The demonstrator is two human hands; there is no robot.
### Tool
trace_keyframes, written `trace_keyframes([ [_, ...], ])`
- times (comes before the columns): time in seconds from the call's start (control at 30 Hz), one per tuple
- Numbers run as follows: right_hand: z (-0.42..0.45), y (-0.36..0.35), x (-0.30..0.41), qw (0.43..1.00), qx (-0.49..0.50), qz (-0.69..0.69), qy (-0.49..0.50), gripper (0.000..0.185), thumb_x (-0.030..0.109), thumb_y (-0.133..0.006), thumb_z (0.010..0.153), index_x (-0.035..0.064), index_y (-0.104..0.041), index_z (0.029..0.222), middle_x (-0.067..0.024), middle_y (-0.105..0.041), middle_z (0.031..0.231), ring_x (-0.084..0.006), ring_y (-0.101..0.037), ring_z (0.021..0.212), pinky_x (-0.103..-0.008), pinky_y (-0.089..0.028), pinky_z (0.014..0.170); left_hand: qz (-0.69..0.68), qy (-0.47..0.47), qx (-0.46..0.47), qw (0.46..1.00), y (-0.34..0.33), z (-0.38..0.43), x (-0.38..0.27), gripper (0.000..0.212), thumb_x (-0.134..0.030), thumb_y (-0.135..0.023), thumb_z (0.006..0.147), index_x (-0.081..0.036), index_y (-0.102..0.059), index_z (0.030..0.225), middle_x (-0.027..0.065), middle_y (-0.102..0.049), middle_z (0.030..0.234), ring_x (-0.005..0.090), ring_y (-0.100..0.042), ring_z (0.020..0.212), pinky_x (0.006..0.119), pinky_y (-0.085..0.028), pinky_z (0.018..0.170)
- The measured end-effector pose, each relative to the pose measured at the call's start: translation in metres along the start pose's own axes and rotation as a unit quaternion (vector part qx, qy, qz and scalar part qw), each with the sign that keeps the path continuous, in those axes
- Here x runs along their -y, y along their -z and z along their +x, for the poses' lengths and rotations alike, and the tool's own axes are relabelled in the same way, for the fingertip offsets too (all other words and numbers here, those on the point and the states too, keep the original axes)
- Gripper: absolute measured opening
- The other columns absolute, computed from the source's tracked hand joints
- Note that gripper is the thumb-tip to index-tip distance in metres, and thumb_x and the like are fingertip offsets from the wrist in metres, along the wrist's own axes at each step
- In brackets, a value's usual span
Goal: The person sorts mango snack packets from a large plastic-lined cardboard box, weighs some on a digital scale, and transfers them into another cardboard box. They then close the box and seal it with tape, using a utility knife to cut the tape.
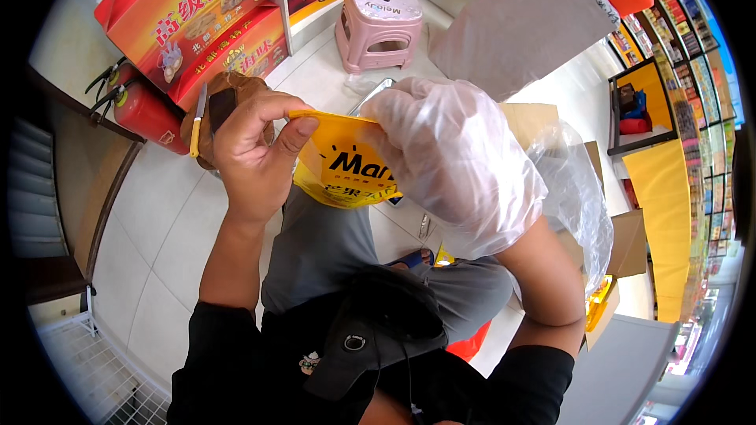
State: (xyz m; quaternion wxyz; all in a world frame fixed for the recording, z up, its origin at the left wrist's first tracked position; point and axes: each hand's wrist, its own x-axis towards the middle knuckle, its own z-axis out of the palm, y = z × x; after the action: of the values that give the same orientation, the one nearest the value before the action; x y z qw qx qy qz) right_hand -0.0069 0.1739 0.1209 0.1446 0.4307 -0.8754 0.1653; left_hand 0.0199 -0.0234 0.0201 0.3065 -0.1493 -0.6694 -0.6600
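Observation:
A yellow printed plastic pouch (342, 159) hangs upright over my lap, tilted slightly towards me, with dark lettering on its face. My left hand (254, 141) is bare and pinches its top left corner between thumb and forefinger. On my right hand (460, 165) sits a loose clear plastic glove (496, 189). That hand grips the pouch's top right side, though the glove's folds blur its fingertips and cover part of the lettering. What the pouch contains is hidden. Beyond the left hand, a small knife (198, 121) with a yellow handle rests against a brown rounded object (236, 84).
A pink plastic stool (379, 26) stands ahead on the tiled floor. Red gift boxes (195, 18) and fire extinguishers (147, 112) are at the left. To the right, a cardboard box (627, 242) adjoins a clear plastic bag (576, 200), with stocked shelves (697, 71) beyond.

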Motion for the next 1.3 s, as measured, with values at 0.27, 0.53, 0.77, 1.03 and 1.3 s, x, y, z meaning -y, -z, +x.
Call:
trace_keyframes([
  [0.27,-0.017,0.007,-0.015,0.999,0.019,-0.038,-0.017,0.008,0.010,-0.065,0.079,0.0036,-0.062,0.082,-0.0133,-0.061,0.072,-0.0329,-0.063,0.068,-0.0432,-0.048,0.064,0.028,-0.030,-0.011,0.999,0.007,0.000,0.001,0.016,-0.007,-0.074,0.086,0.002,-0.063,0.095,0.0056,-0.062,0.088,0.0107,-0.056,0.081,0.024,-0.045,0.075],
  [0.53,-0.038,0.017,-0.020,0.996,0.019,-0.024,-0.088,0.007,0.005,-0.071,0.076,0.0042,-0.067,0.082,-0.0117,-0.064,0.074,-0.0306,-0.062,0.067,-0.0397,-0.050,0.060,-0.002,0.017,-0.048,0.999,0.020,-0.004,0.006,0.014,-0.002,-0.071,0.087,0.004,-0.063,0.097,0.0069,-0.064,0.094,0.0109,-0.057,0.084,0.024,-0.046,0.078],
  [0.77,-0.046,0.005,-0.028,0.998,0.001,-0.008,-0.055,0.012,0.013,-0.069,0.073,0.0078,-0.063,0.082,-0.0073,-0.064,0.078,-0.0281,-0.063,0.069,-0.0407,-0.052,0.062,0.076,0.041,-0.109,0.990,0.063,-0.021,0.032,0.016,-0.006,-0.059,0.096,0.004,-0.060,0.108,0.0084,-0.064,0.101,0.0138,-0.059,0.091,0.029,-0.049,0.086],
  [1.03,-0.070,-0.012,-0.036,0.997,-0.070,0.035,-0.006,0.015,0.017,-0.069,0.072,0.0090,-0.065,0.084,-0.0122,-0.063,0.080,-0.0319,-0.065,0.076,-0.0417,-0.053,0.071,0.321,0.031,0.054,0.945,0.067,0.018,-0.005,0.023,-0.006,-0.062,0.094,0.002,-0.060,0.116,0.0084,-0.064,0.108,0.0172,-0.059,0.098,0.030,-0.045,0.092],
  [1.3,-0.064,-0.022,-0.007,0.988,-0.150,0.029,0.030,0.015,0.023,-0.067,0.067,0.0084,-0.068,0.069,-0.0109,-0.065,0.068,-0.0293,-0.065,0.063,-0.0407,-0.051,0.059,0.398,-0.161,0.406,0.807,0.001,0.049,-0.064,0.031,0.007,-0.062,0.075,0.003,-0.062,0.106,0.0195,-0.064,0.106,0.0372,-0.059,0.101,0.042,-0.044,0.093],
])
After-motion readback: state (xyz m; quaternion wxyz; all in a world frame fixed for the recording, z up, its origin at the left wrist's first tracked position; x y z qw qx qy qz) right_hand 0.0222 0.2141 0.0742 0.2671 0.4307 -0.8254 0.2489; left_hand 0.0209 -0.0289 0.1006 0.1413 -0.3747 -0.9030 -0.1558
